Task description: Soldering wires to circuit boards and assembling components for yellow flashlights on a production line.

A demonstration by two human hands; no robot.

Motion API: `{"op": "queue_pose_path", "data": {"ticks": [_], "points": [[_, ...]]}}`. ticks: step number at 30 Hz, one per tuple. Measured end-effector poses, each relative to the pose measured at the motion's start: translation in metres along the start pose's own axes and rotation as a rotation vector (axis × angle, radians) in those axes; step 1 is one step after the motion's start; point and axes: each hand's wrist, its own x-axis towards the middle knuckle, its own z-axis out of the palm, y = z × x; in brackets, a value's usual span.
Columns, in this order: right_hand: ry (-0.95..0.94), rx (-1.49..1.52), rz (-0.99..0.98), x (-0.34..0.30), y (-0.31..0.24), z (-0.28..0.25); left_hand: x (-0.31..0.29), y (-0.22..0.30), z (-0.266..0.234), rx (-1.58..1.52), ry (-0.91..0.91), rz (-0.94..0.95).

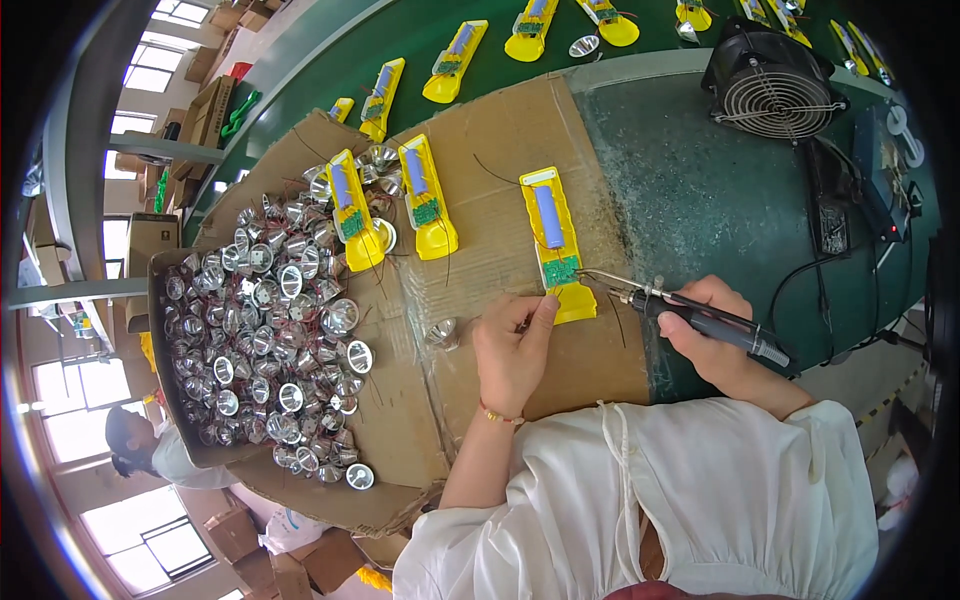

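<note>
My right hand (715,325) grips a soldering iron (725,322), whose metal tip reaches the green circuit board (560,271) of a yellow flashlight housing (575,303). A purple cylindrical battery (548,217) lies in that housing above the board, and thin wires stick out from it. At the housing's lower left, thumb and fingers of my left hand (513,345) are pinched together beside the board; what they hold is too small to make out. Just left of that hand, a silver reflector cup (441,334) rests on the cardboard sheet (500,130).
A cardboard box (165,400) heaped with silver reflector cups (265,340) stands at the left. Two more yellow housings (428,195) lie beside it. Further housings (456,62) line the green bench behind. A black fan (775,95) and a cabled power unit (885,180) occupy the right.
</note>
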Motion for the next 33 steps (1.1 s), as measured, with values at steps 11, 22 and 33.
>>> {"op": "queue_pose_path", "data": {"ticks": [11,22,33], "points": [[0.004,-0.009,0.018,0.005,-0.001,0.009,0.005,0.005,0.003,0.039,-0.027,0.037],[0.028,0.099,0.136,0.001,-0.008,0.003,0.007,0.005,0.006,0.020,-0.003,0.050],[0.022,0.108,0.181,-0.001,-0.003,0.003,0.007,0.006,0.005,-0.067,0.005,0.033]]}}
